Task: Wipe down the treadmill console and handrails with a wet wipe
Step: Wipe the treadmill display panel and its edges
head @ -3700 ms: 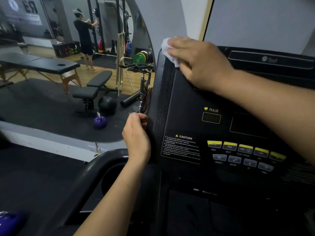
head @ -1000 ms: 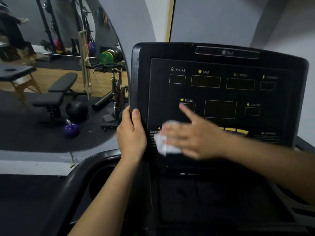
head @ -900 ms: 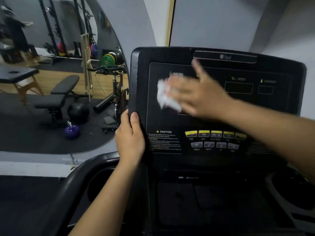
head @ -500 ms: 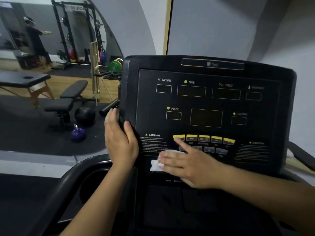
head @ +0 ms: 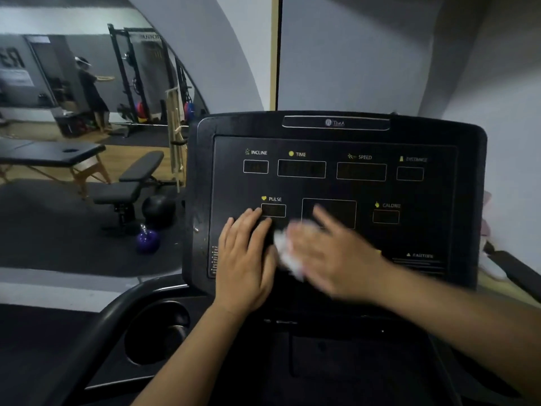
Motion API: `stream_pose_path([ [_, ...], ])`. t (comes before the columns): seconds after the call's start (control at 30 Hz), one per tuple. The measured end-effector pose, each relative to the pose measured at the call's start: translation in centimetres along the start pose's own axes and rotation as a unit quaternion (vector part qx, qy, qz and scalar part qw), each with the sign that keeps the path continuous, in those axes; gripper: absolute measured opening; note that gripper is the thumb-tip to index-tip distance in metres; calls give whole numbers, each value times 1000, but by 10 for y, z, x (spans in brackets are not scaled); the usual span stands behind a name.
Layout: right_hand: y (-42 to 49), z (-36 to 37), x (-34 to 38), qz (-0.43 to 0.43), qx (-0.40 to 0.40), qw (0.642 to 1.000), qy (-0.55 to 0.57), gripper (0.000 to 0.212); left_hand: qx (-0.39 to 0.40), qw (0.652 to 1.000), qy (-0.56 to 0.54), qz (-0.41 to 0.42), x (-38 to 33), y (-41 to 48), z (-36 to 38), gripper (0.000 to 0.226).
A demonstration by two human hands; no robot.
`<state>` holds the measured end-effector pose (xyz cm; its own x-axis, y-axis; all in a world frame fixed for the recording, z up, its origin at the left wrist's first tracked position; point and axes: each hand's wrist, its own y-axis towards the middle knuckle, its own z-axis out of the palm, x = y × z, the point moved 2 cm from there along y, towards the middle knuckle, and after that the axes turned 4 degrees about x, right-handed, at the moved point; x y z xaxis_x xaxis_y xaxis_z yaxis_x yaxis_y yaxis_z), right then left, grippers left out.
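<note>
Leaving the left edge of the console (head: 439, 200), the left hand (head: 246, 259) now lies flat on its face, grip spread. Beside it the blurred right hand (head: 330, 253), grip likewise spread, presses the wet wipe (head: 288, 256); bare console face runs rightward.

Left forearm (head: 187, 356) and right forearm (head: 456, 320) are both bare.

Both forearms reach forward, left hand (head: 246, 259) flat, palm down, fingers straight and together pointing up; right hand (head: 330, 253) just beside it, motion-blurred, palm down, fingers extended leftward, thumb splayed up.
</note>
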<state>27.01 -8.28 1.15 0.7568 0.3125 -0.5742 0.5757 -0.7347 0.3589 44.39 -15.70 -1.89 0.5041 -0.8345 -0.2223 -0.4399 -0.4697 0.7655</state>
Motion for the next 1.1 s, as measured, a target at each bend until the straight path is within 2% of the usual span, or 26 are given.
stream_pose_path([
  [0.1,-36,2,39,-97,82,990,58,36,-10,1000,-2,-16,0,3,1,42],
  [0.17,-27,-2,17,-138,77,986,58,33,-11,1000,0,-14,1,3,2,42],
  [0.2,-15,-5,-6,-132,55,989,47,32,-9,1000,2,-12,1,3,2,42],
  [0.23,-1,-10,-34,-102,22,994,13,32,-7,1000,6,-12,1,3,3,43],
  [0.3,27,-26,-96,14,-40,998,-54,35,-2,1000,15,-15,1,3,3,43],
  [0.4,51,-47,-148,227,-72,971,-18,41,6,1000,26,-15,-1,2,3,43],
  [0.43,56,-46,-142,255,-75,964,-13,42,8,999,30,-12,-2,2,3,43],
  [0.47,56,-41,-126,240,-79,967,-27,42,9,999,34,-11,-2,1,4,43],
  [0.53,40,-21,-65,131,-57,989,-41,41,10,999,39,-11,-1,0,5,44],
  [0.63,-12,-3,36,-45,64,994,71,42,4,999,42,-10,-1,0,5,44],
  [0.7,-29,0,43,-137,130,980,66,42,3,999,44,-11,0,1,6,44],
  [0.73,-28,-2,27,-156,129,978,57,40,3,999,46,-10,-1,1,7,44],
  [0.8,-11,-9,-27,-125,84,989,6,36,3,999,52,-11,-2,0,6,44],
  [0.87,8,-26,-92,4,42,997,-60,39,3,998,68,-13,-3,1,6,44],
  [0.93,19,-45,-130,168,12,984,-49,47,8,996,84,-3,-9,1,5,44],
  [0.97,23,-46,-128,217,13,976,-32,51,11,996,87,13,-14,1,6,44],
  [1.0,23,-44,-113,218,9,975,-39,53,19,996,82,32,-19,0,7,45],
  [1.03,17,-37,-90,182,12,982,-56,52,29,996,73,50,-24,-2,8,45],
  [1.1,-17,-16,-24,64,28,997,-39,49,42,994,62,75,-31,-6,10,37],
])
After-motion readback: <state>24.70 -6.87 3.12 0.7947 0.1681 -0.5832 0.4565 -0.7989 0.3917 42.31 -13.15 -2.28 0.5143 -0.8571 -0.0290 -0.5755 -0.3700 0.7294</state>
